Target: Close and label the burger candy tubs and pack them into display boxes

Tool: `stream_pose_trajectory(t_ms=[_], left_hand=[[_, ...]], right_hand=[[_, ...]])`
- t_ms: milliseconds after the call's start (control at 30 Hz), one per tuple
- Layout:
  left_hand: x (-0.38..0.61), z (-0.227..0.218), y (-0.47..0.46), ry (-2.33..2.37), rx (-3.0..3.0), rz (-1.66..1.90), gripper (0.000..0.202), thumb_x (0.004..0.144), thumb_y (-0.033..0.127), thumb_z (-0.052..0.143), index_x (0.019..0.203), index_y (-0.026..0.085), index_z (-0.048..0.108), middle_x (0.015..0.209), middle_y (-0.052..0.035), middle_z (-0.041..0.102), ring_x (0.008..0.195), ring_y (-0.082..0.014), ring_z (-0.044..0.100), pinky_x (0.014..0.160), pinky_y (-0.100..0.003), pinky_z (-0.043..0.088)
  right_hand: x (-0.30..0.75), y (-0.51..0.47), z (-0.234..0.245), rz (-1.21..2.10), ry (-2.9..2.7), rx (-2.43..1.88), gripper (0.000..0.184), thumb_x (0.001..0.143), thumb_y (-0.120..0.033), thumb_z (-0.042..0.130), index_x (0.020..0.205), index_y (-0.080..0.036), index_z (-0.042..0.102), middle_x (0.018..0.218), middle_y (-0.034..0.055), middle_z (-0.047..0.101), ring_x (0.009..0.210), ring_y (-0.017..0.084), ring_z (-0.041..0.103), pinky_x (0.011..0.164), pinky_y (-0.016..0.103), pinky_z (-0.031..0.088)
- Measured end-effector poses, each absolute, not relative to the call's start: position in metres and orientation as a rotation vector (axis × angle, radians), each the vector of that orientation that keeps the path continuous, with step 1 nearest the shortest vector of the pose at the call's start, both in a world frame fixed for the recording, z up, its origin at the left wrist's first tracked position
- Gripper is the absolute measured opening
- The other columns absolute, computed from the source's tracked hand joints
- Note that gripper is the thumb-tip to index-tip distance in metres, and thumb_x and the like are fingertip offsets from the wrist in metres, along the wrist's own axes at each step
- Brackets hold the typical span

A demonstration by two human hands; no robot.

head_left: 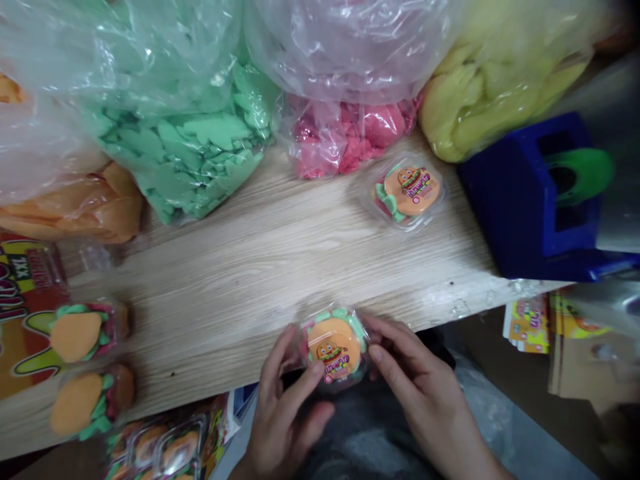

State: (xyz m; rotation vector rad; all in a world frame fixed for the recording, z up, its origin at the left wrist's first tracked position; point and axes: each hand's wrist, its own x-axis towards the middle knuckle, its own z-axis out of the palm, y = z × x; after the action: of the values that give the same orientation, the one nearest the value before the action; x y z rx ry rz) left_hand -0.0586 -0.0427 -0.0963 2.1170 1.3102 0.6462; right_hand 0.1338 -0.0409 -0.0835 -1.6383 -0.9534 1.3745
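The left hand [285, 407] and the right hand [425, 390] are holding a round clear packet of burger gummy candy [334, 347] between them, right at the near edge of the wooden surface [280, 267]. Both hands are closing narrowly, curling around the packet's rim from either side, with its orange top and label facing up.

Straight ahead of the hands, a matching packet [407, 190] is sitting on the surface. Beyond it, a bag of pink dough [345, 140] and a bag of green dough [185, 153] are resting against the far side, with a bag of yellow dough [490, 93] farther right.

Left of the left hand, two more packets [85, 337] are lying near a printed candy card [25, 313], and a bag of orange dough [75, 207] is resting beyond them. Below and left of that hand, a row of packets [160, 453] is sitting off the surface. Right of the right hand, a blue box [530, 200] is standing at the surface's end, with printed cards [525, 327] lying below it.
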Motion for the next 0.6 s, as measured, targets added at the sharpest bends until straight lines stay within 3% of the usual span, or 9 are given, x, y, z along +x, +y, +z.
stream_pose_trajectory(t_ms=[100,167,233,333,433,600], left_hand=[[-0.048,-0.089,-0.038,1.497,1.661,0.803,0.039,0.084,0.006,0.048,0.117,0.025,0.054,0.135,-0.0103,0.045,0.108,-0.0199,0.059,0.078,-0.028,0.055],[-0.042,-0.085,-0.033,1.526,1.399,0.813,0.044,0.088,0.014,0.047,0.129,0.027,0.044,0.122,-0.0091,0.059,0.103,-0.0173,0.062,0.078,-0.024,0.056],[-0.04,-0.081,-0.029,1.461,1.197,0.733,0.047,0.089,0.022,0.048,0.134,0.028,0.037,0.117,-0.0075,0.063,0.102,-0.0165,0.063,0.08,-0.024,0.055],[-0.044,-0.075,-0.026,1.381,0.985,0.668,0.041,0.088,0.028,0.051,0.129,0.03,0.046,0.125,-0.0053,0.059,0.111,-0.0194,0.057,0.087,-0.028,0.052],[-0.047,-0.068,-0.026,1.315,0.874,0.744,0.034,0.088,0.028,0.05,0.122,0.034,0.052,0.122,-0.0023,0.061,0.108,-0.0184,0.059,0.086,-0.028,0.052],[-0.042,-0.051,-0.03,1.35,0.943,0.854,0.015,0.087,0.031,0.053,0.097,0.032,0.064,0.091,0.0034,0.067,0.084,-0.0082,0.063,0.077,-0.013,0.049]], right_hand=[[0.134,-0.038,-0.082,1.492,-0.86,-1.602,0.027,0.084,-0.02,0.053,0.109,-0.027,0.062,0.102,0.0043,0.065,0.079,0.014,0.064,0.056,0.02,0.056],[0.135,-0.035,-0.082,1.531,-0.773,-1.594,0.023,0.084,-0.021,0.054,0.104,-0.027,0.064,0.095,0.0025,0.065,0.074,0.012,0.062,0.058,0.02,0.054],[0.138,-0.033,-0.081,1.604,-0.677,-1.545,0.018,0.083,-0.023,0.055,0.099,-0.026,0.064,0.087,0.0009,0.064,0.068,0.011,0.059,0.059,0.02,0.052],[0.141,-0.033,-0.078,1.725,-0.578,-1.432,0.012,0.084,-0.027,0.055,0.093,-0.024,0.063,0.079,-0.0004,0.06,0.064,0.011,0.055,0.058,0.021,0.05],[0.139,-0.037,-0.074,1.696,-0.585,-1.379,0.016,0.083,-0.03,0.056,0.098,-0.026,0.062,0.077,-0.0004,0.057,0.068,0.013,0.055,0.062,0.024,0.05],[0.137,-0.046,-0.067,1.619,-0.646,-1.333,0.018,0.084,-0.029,0.056,0.1,-0.032,0.064,0.084,-0.0014,0.062,0.078,0.013,0.058,0.071,0.024,0.049]])
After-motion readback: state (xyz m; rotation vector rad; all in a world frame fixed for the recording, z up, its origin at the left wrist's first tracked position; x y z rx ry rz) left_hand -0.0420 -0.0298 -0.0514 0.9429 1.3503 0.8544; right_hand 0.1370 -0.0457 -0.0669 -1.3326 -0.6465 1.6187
